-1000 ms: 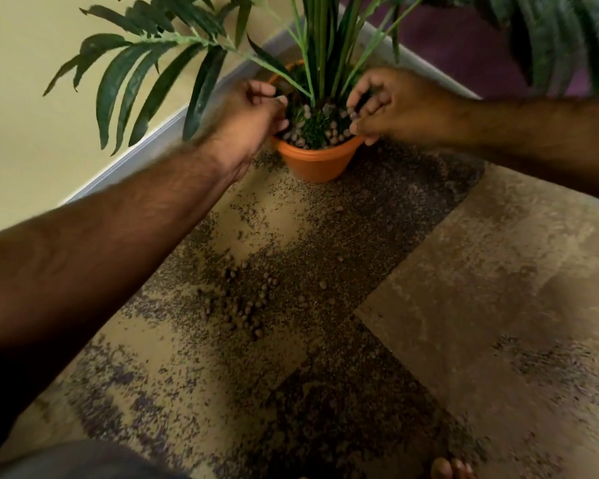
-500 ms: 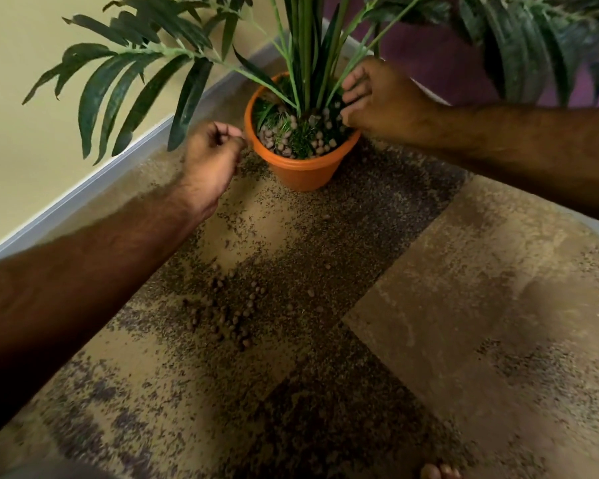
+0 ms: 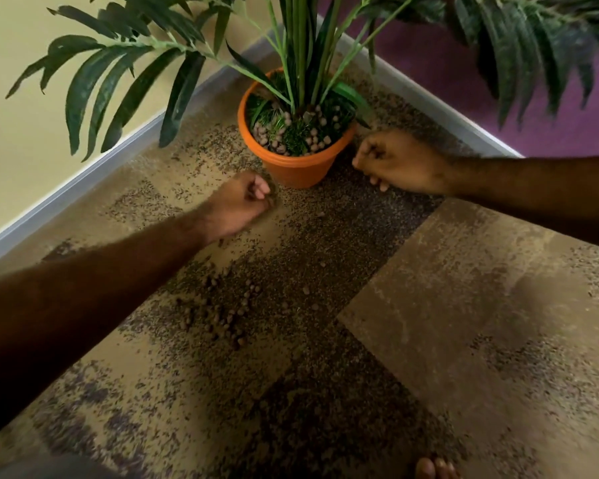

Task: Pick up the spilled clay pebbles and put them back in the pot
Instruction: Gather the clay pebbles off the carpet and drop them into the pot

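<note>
pebbles [image 3: 222, 316] lie heaped on carpet [image 3: 429, 323] in front of orange pot [image 3: 296, 167], a few strays nearer it. judged light, hard, roundish and prone to roll: no long axis, no heading; best pinched or scooped several together. left hand [image 3: 241, 205] and right hand [image 3: 398, 164] both curled; contents cannot be told.

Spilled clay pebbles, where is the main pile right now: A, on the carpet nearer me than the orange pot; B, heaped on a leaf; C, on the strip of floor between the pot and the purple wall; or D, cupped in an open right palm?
A: the spilled clay pebbles lie clustered on the carpet, nearer the camera than the orange pot and beside the left forearm.
</note>
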### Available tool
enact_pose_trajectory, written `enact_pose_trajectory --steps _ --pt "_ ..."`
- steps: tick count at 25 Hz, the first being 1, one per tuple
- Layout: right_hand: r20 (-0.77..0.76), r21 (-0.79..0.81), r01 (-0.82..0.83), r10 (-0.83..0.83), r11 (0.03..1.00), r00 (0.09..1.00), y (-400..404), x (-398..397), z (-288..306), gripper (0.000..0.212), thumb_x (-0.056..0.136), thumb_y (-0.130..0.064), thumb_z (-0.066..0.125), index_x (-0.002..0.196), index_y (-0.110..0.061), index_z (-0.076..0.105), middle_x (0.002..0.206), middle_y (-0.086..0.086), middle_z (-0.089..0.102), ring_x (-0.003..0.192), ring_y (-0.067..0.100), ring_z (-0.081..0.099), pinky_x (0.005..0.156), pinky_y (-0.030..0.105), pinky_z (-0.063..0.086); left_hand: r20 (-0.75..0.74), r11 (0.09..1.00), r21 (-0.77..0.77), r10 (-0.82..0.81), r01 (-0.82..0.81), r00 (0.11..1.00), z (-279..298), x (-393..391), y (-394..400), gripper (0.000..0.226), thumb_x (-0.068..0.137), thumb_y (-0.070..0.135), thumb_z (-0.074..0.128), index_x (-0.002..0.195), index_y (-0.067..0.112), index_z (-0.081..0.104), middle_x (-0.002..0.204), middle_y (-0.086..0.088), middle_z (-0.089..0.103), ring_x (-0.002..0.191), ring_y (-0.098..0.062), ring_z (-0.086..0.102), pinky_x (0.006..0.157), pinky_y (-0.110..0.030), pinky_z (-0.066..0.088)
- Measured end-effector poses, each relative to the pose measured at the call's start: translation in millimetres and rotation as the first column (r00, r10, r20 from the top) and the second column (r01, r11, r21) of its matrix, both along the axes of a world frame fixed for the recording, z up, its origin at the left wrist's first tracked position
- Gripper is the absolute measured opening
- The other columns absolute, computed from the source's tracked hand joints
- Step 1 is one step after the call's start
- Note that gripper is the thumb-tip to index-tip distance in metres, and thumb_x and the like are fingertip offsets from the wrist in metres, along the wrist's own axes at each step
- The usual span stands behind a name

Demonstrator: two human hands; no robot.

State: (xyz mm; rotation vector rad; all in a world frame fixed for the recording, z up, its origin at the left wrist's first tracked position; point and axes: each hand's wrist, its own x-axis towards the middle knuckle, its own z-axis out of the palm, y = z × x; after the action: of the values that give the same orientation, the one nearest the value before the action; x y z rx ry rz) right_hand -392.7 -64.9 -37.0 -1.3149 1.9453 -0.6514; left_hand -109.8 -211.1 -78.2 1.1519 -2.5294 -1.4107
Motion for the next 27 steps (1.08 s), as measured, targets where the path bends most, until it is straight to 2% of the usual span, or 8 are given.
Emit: enact_pose_trajectory --steps 4,5,8,14,18,20,23,27 --pt "0.036 0.280 -0.158 0.154 0.947 0.987 14 3 -36 0.006 0.094 -0.015 0.061 0.098 -0.016 0.065 0.090 0.006 0.068 0.081 0.026 0.070 0.063 0.031 0.059 0.078 0.981 0.119 -0.166 0.156 0.983 -22 -6 29 0.020 0.083 0.016 0.072 0.096 0.024 0.059 0.104 -0.003 0.063 0.091 -0.018 0.065 0.070 -0.033 0.056" --pt "0.033 0.364 -0.192 0.194 0.911 0.981 17 6 -44 0.013 0.094 -0.012 0.061 0.106 -0.014 0.064 0.099 0.009 0.068 0.086 0.025 0.069 0.069 0.032 0.058 0.120 0.968 0.105 -0.238 0.227 0.964 -28 -6 35 0.021 0.084 0.019 0.074 0.099 0.023 0.059 0.111 -0.003 0.062 0.095 -0.019 0.064 0.074 -0.038 0.057" --pt "0.008 0.501 -0.254 0.289 0.827 0.957 30 22 -69 0.038 0.092 -0.001 0.061 0.129 -0.004 0.055 0.120 0.015 0.061 0.102 0.027 0.062 0.086 0.037 0.051 0.260 0.918 0.099 -0.396 0.383 0.881 -40 -1 54 0.034 0.084 0.036 0.077 0.110 0.036 0.056 0.111 0.009 0.057 0.092 -0.005 0.059 0.068 -0.027 0.048" --pt "-0.007 0.538 -0.295 0.354 0.790 0.935 15 39 -83 0.057 0.093 0.000 0.060 0.146 -0.003 0.039 0.127 0.013 0.053 0.109 0.026 0.055 0.100 0.043 0.050 0.227 0.774 0.069 -0.627 0.629 0.746 -60 8 98 0.050 0.082 0.029 0.080 0.123 0.025 0.054 0.106 0.014 0.048 0.085 0.000 0.049 0.064 -0.018 0.037" --pt "-0.153 0.418 -0.132 0.213 0.899 0.965 -8 28 -86 0.037 0.093 -0.006 0.061 0.130 -0.005 0.055 0.130 0.016 0.054 0.115 0.031 0.056 0.092 0.034 0.049 0.329 0.662 0.007 -0.710 0.750 0.623 -69 3 102 0.033 0.086 0.021 0.074 0.112 0.022 0.054 0.110 0.009 0.040 0.091 -0.010 0.047 0.072 -0.027 0.038" --pt "-0.267 0.331 -0.030 0.124 0.943 0.956 -14 16 -84 0.029 0.092 -0.007 0.059 0.120 -0.005 0.059 0.130 0.018 0.052 0.115 0.033 0.055 0.097 0.037 0.048 0.338 0.672 -0.004 -0.696 0.740 0.634 -71 2 103 0.020 0.090 0.015 0.066 0.106 0.020 0.054 0.109 0.009 0.039 0.091 -0.013 0.049 0.071 -0.029 0.039" --pt "-0.366 0.240 0.067 0.027 0.968 0.930 -18 -1 -78 0.042 0.091 -0.006 0.057 0.133 -0.003 0.050 0.138 0.023 0.042 0.124 0.037 0.047 0.105 0.038 0.043 0.332 0.701 -0.005 -0.671 0.713 0.663 -72 0 103 0.015 0.091 0.009 0.060 0.104 0.015 0.057 0.112 0.001 0.051 0.093 -0.015 0.052 0.074 -0.035 0.045" --pt "-0.333 0.363 -0.002 0.132 0.932 0.934 -34 -18 -65 0.071 0.090 -0.013 0.065 0.152 -0.010 0.031 0.153 0.023 0.032 0.135 0.039 0.041 0.112 0.042 0.039 0.308 0.706 -0.014 -0.670 0.708 0.675 -65 -1 94 0.013 0.091 0.011 0.061 0.103 0.017 0.059 0.110 0.000 0.056 0.095 -0.017 0.056 0.079 -0.037 0.050"
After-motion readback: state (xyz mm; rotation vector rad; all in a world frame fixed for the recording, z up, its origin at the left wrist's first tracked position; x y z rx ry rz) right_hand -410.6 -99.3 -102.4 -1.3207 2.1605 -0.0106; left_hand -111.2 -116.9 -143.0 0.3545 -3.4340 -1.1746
